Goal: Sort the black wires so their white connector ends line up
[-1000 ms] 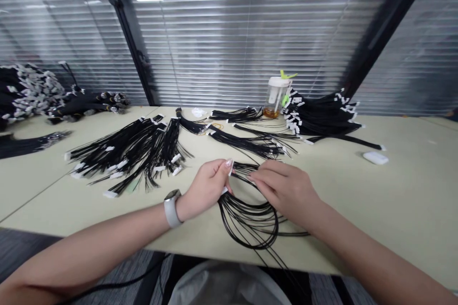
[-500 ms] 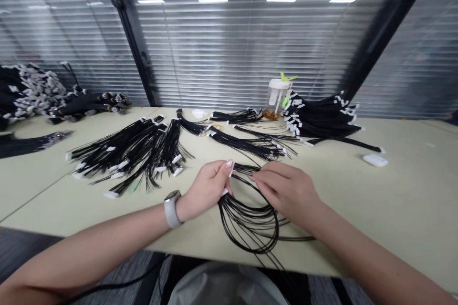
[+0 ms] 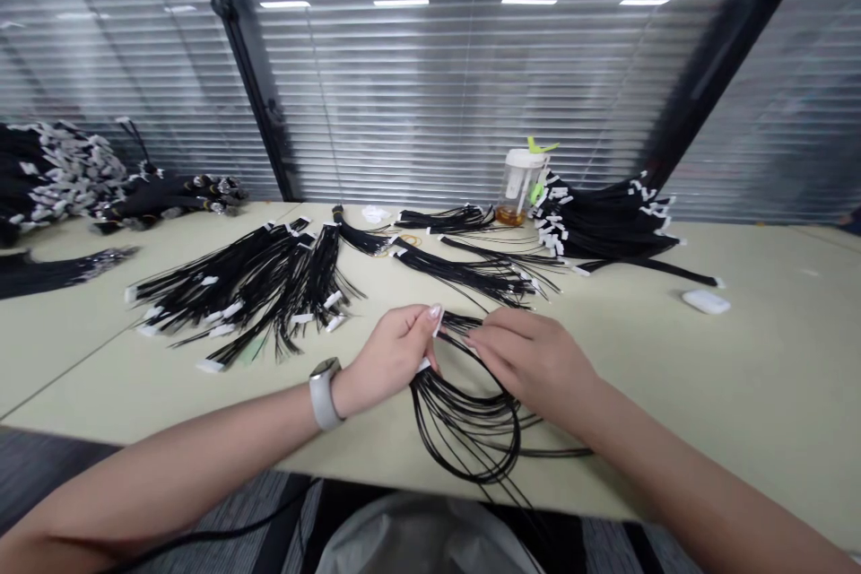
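Observation:
My left hand (image 3: 394, 354), a pale watch on its wrist, pinches the white-tagged ends of a looped bundle of thin black cables (image 3: 471, 426) near the table's front edge. My right hand (image 3: 531, 359) rests fingers-down on the same loop just right of the left hand, its fingertips closed on the strands. The loop hangs slightly over the table edge towards me.
On the beige table (image 3: 740, 377) lie fanned black cable bundles with white tags (image 3: 248, 287), more bundles in the middle (image 3: 471, 273), a big pile at the back right (image 3: 605, 220), a clear bottle with a white lid (image 3: 521, 184) and a small white case (image 3: 706, 301). Blinds behind.
My right hand has slid slightly left, closer to the left hand, and the cable loop has shifted a little. Otherwise nothing has moved.

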The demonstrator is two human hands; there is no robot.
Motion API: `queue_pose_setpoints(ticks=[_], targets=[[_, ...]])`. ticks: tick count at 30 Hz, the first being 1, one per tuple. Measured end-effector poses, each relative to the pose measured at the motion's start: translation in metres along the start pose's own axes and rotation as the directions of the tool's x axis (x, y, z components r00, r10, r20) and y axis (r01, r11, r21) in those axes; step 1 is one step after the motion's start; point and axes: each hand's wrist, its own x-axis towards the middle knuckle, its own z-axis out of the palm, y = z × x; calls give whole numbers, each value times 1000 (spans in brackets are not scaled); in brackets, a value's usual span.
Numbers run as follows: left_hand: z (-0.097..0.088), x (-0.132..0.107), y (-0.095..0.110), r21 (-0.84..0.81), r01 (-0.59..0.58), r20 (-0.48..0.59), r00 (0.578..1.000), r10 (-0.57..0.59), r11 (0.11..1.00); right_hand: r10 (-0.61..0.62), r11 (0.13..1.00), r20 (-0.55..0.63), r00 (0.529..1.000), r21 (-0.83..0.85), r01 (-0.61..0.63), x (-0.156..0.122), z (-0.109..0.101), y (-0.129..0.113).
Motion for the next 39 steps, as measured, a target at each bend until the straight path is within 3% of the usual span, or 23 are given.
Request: queue_pose_setpoints(ticks=[9,11,16,17,19,21,23,28,33,39], targets=[[2,-2,4,44,16,48,999,-19,999,-5,999,95,995,-31,8,3,5,-1],[0,0,5,49,16,-3,1000,-16,999,33,999,53,998,-29,-32,3,2,2],[-7,8,3,54,64,-235,971,-50,996,143,990,-190,971,23,-141,4,-15,0],[-8,9,2,48,76,-270,961,-60,996,176,984,-175,969,60,-168,3,-17,-3],[-9,10,1,44,82,-315,947,-64,996,241,960,14,970,142,-240,2,-19,-9],[-9,10,1,53,76,-332,942,-54,996,249,924,266,931,223,-311,1,-15,-15],[-8,9,1,65,69,-335,941,-43,996,212,881,409,887,312,-355,1,-9,-20],[-4,7,2,88,46,-334,942,-14,995,195,833,421,886,406,-376,5,7,-26],[-1,7,1,82,38,-301,953,-12,996,231,894,398,888,274,-355,3,13,-27],[-2,5,3,107,41,-297,955,-7,993,311,912,431,847,117,-394,2,3,-26]])
